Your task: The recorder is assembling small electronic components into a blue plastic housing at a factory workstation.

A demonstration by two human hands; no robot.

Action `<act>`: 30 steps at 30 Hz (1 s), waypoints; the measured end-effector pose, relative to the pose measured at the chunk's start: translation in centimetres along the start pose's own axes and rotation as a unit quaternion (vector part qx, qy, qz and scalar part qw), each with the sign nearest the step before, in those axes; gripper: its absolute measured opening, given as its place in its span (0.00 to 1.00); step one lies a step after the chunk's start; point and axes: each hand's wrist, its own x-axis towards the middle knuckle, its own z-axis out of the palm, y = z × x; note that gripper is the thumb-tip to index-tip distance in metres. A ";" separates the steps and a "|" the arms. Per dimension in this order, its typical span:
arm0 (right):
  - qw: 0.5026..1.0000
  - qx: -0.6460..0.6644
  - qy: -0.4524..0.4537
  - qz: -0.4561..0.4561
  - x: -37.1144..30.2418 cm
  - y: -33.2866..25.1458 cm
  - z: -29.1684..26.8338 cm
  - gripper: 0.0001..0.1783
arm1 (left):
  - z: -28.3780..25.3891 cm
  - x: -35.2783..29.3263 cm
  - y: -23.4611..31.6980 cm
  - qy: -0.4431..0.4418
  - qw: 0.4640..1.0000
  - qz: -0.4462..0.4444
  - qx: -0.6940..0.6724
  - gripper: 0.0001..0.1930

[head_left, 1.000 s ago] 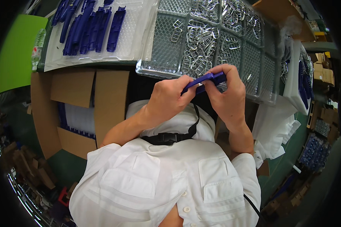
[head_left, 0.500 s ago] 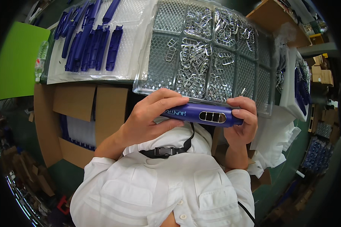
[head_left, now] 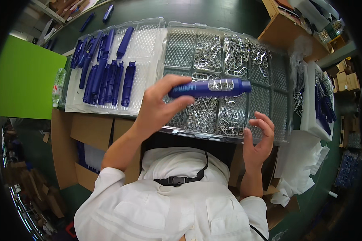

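My left hand (head_left: 159, 102) grips the left end of a long blue plastic housing (head_left: 197, 87), thumb below and fingers above. The housing is raised over the sorting tray, roughly level. An oval chrome trim piece with slots (head_left: 221, 84) sits in its side toward the right end. My right hand (head_left: 260, 140) holds nothing, its fingers bent and apart, near the tray's front edge. Beneath the housing, the clear compartment tray (head_left: 179, 48) holds many loose chrome trim pieces (head_left: 208, 56), partly hidden by the housing and my left hand.
Left of it, a white textured tray (head_left: 144, 44) carries several blue half-shells (head_left: 129, 82). A plastic bottle (head_left: 58, 86) stands beside a green panel (head_left: 28, 76). An open cardboard box (head_left: 63, 148) is below left. At right, a white foam box (head_left: 309, 96) contains blue and chrome parts.
My left hand has lifted the housing up and away from my body, over the tray. My right hand has let go of its right end. The view has shifted too.
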 end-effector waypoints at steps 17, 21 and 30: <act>0.980 -0.124 -0.039 0.148 3.0 1.2 -2.6 0.15 | -9.7 6.3 -5.2 0.221 0.975 0.006 -0.011 0.21; 0.981 -0.143 -0.129 0.026 11.2 5.1 1.1 0.10 | -15.4 -12.0 -5.7 0.419 0.906 -0.044 0.042 0.18; 0.880 -0.367 -0.298 -0.044 18.1 16.7 8.2 0.21 | -19.0 -41.2 -17.1 0.730 0.592 -0.319 -0.124 0.18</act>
